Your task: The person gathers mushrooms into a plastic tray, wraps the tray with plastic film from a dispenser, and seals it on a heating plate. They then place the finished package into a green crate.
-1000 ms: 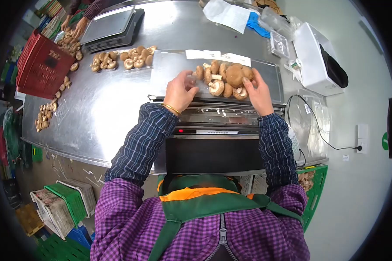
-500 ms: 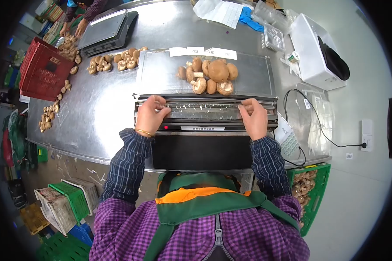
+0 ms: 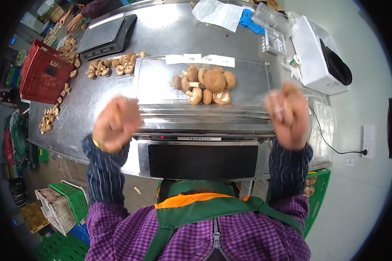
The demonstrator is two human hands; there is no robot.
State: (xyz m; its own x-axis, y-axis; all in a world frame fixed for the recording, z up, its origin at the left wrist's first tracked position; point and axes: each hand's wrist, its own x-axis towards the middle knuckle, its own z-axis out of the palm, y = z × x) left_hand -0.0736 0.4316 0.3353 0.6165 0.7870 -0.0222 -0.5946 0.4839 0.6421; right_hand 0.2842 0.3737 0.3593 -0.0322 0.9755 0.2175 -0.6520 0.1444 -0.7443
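My left hand is raised at the left end of the wrapping machine, blurred but with the fingers closed. At the opposite end, my right hand is also closed and smeared by motion. Clear cling film stretches between them, its edges hard to make out. Beyond the film, a heap of brown shiitake mushrooms sits on the machine's metal top, some caps up and some stems up. White printed labels lie in a row behind the heap. The machine's black plate is nearest my body.
More mushrooms lie left, near a scale and a red crate. A co-worker's hand is at the far left. At right stand a clear tray, a white bin and a power cable.
Both hands have moved apart and up from the machine's film slot, with the cling film drawn out between them. The mushroom heap appears slightly lower in view as the camera shifted.
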